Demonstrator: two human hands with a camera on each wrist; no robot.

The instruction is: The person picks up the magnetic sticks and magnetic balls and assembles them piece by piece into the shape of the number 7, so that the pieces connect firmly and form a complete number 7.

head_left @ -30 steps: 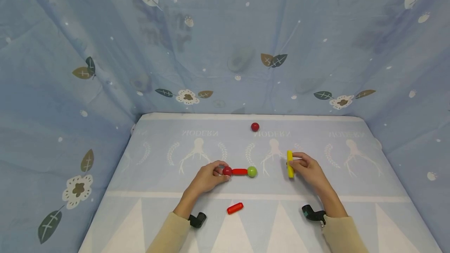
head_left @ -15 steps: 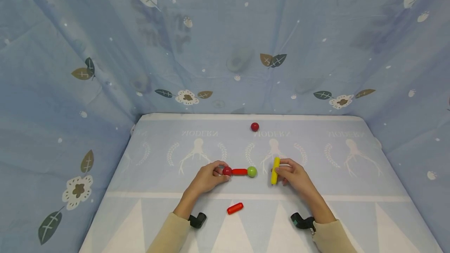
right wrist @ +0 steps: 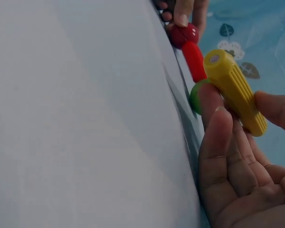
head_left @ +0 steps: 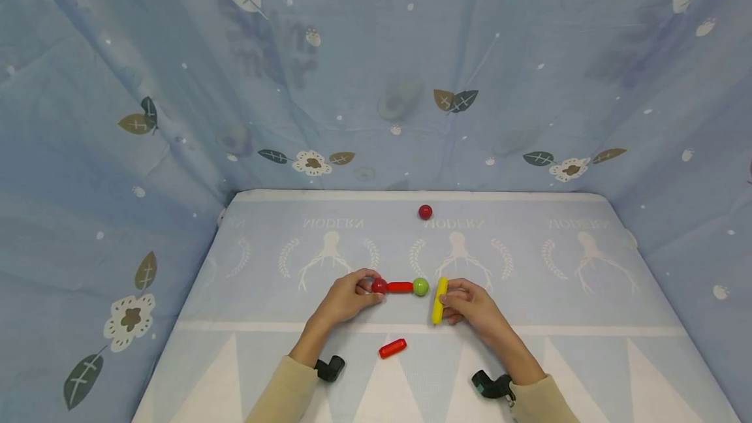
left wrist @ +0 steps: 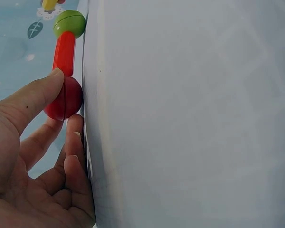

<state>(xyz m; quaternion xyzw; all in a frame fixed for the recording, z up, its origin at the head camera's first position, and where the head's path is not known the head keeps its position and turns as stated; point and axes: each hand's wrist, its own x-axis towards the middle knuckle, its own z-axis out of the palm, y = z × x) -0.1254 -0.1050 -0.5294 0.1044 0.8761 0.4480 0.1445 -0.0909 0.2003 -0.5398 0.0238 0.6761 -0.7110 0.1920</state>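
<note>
My left hand (head_left: 348, 297) pinches a red ball (left wrist: 69, 97) between thumb and fingers at the middle of the table. From that ball a short red rod (head_left: 401, 287) runs right to a green ball (head_left: 420, 286), all in one line. Just right of the green ball, my right hand (head_left: 474, 309) holds a yellow rod (head_left: 439, 301) between thumb and fingertips, tilted across the line. In the right wrist view the yellow rod (right wrist: 235, 92) is ribbed, with a silvery round spot in its end, and partly overlaps the green ball (right wrist: 198, 97).
Another red ball (head_left: 425, 212) lies near the back edge of the table. A loose red rod (head_left: 392, 348) lies in front, between the forearms. Blue printed cloth (head_left: 376, 70) hangs behind and at both sides. Each wrist wears a black camera.
My right hand has carried the yellow rod left and slightly nearer to me, up beside the green ball, tilting it a little. The left hand and its joined pieces have stayed put.
</note>
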